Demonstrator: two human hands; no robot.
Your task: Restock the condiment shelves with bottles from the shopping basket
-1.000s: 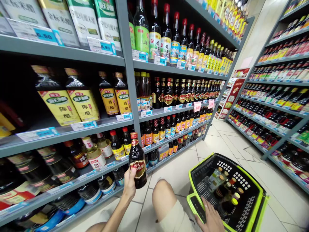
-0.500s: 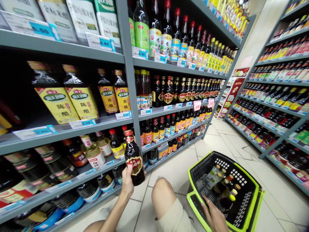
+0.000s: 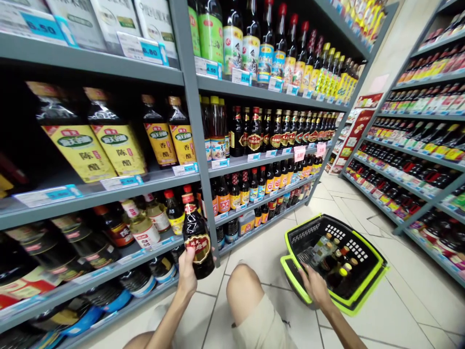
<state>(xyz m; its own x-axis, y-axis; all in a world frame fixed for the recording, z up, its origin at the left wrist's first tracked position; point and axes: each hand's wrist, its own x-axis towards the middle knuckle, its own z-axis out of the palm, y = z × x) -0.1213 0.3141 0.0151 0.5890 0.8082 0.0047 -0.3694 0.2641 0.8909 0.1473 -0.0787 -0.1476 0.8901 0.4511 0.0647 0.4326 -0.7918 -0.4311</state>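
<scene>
Far L, grey steel shelving (image 3: 90,63): 2 big vinegar bottles w/ yellow labels (image 3: 80,150) side by side on mid shelf, 2 slimmer yellow-label bottles (image 3: 170,140) just R of them. Blue-and-white price tags (image 3: 47,196) run along shelf edges.

Centre, near: L hand (image 3: 186,274) clamped round lower body of 1 dark glass bottle (image 3: 198,242), red cap, red-and-gold oval label, held up slightly tilted, just in front of lower shelves, not touching them as far as visible. Next to it 1 bare knee (image 3: 245,295) above beige shorts (image 3: 263,325).

R of knee: R hand (image 3: 315,286) at L rim of 1 lime-green-and-black shopping basket (image 3: 376,269), fingers slightly apart; can't tell if gripping rim. Basket sits on floor tiles (image 3: 395,315), near, holds several bottles (image 3: 329,254), too bunched to count exactly.

Far R: 2nd shelving unit (image 3: 410,145), long rows of bottles, well apart from basket.
</scene>
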